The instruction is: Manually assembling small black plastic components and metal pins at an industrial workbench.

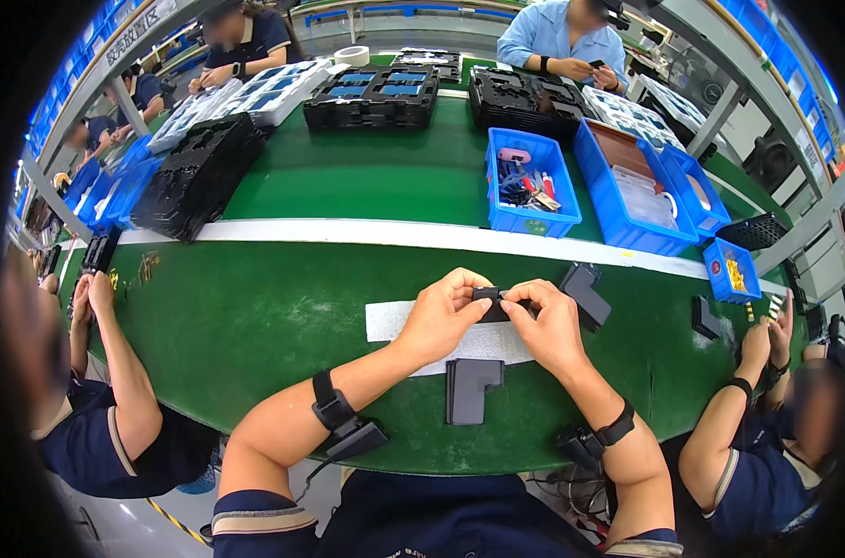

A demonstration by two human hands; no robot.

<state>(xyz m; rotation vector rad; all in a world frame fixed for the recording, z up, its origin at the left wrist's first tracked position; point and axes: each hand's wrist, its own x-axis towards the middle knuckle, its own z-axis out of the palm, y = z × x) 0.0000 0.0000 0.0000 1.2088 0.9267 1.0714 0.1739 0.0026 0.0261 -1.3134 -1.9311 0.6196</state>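
Black part (pixel 486 294) is pinched narrowly in the left hand (pixel 448 312) above a white sheet (pixel 385 321); the right hand (pixel 545 321) meets its 3 o'clock end, hold unclear. From it, an L-shaped piece (pixel 465 391) lies at 6 o'clock, dark pieces (pixel 586 298) at 3, a blue bin (pixel 509 219) at 1.

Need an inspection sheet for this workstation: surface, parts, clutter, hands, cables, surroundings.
Surface: green tabletop, pale smudges; white sheet lies beneath the hands.
Job's things: small black part at the fingers; L-shaped black block nearer the wearer; another dark block right of the right hand.
Clutter: blue bin of mixed tools; black tray stack farther back.
Hands: left hand pinches the part; right hand meets it, grip unclear.
Cables: dark cable hangs from left wrist device.
Surroundings: co-workers left, right and across.
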